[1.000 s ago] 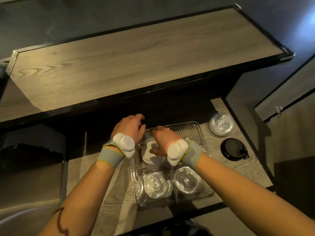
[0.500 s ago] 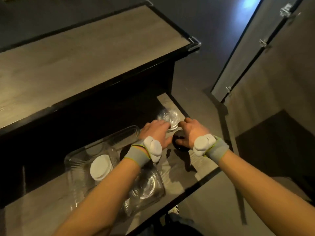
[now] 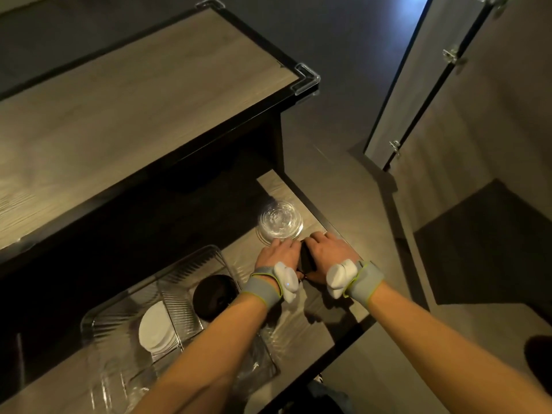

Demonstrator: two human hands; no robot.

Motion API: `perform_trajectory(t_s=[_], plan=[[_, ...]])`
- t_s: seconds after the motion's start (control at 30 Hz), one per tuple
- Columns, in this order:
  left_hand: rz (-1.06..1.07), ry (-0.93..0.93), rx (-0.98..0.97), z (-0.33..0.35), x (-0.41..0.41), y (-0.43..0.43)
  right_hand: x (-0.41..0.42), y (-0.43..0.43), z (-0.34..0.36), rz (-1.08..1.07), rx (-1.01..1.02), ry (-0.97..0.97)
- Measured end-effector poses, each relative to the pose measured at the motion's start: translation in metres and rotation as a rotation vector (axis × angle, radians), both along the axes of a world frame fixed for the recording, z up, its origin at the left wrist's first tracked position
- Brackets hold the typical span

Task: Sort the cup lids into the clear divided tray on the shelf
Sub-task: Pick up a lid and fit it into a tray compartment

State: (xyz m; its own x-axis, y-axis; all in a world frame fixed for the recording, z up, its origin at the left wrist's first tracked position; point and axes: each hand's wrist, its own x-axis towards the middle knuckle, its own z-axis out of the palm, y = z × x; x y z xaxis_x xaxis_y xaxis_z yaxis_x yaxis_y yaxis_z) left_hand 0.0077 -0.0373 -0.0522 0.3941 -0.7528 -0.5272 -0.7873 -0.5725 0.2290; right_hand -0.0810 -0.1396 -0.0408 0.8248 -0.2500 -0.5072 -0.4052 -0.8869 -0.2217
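Note:
A clear divided tray [image 3: 191,259] sits on the lower shelf. Its back left compartment holds white lids [image 3: 155,327], and the compartment to their right holds a black lid [image 3: 213,295]. My forearms cover the front compartments. To the right of the tray, another black lid [image 3: 307,259] lies on the shelf. My left hand [image 3: 276,253] and my right hand [image 3: 328,251] close on it from both sides and hide most of it. A stack of clear dome lids [image 3: 279,224] stands just behind my fingers.
The upper wooden shelf [image 3: 134,94] overhangs the back of the lower shelf [image 3: 301,330] and leaves it dark. The lower shelf's right edge runs just beyond my right hand. The floor and a door are further right.
My hands left the tray and moved right to the black lid on the shelf, then drew together around it. The view swung right with them.

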Motion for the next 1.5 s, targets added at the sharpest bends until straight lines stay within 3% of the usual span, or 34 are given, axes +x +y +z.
perform_trajectory(t_s=[0.17, 0.43, 0.73, 0.93, 1.17, 1.5], plan=[[-0.014, 0.002, -0.004, 0.004, -0.001, -0.002, -0.001, 0.0, -0.001, 0.038, -0.032, -0.008], [-0.034, -0.043, -0.177, 0.049, 0.004, 0.013, -0.003, 0.0, 0.046, 0.053, -0.078, -0.085], [0.102, -0.119, -0.32, 0.115, 0.039, 0.095, 0.034, 0.055, 0.113, 0.18, -0.125, -0.261], [0.29, -0.193, -0.191, 0.123, 0.071, 0.174, 0.063, 0.114, 0.123, 0.278, -0.099, -0.298], [0.45, -0.184, -0.062, 0.102, 0.084, 0.234, 0.081, 0.167, 0.093, 0.389, -0.023, -0.092], [0.434, -0.158, -0.106, 0.093, 0.085, 0.244, 0.113, 0.191, 0.041, 0.344, -0.073, 0.244]])
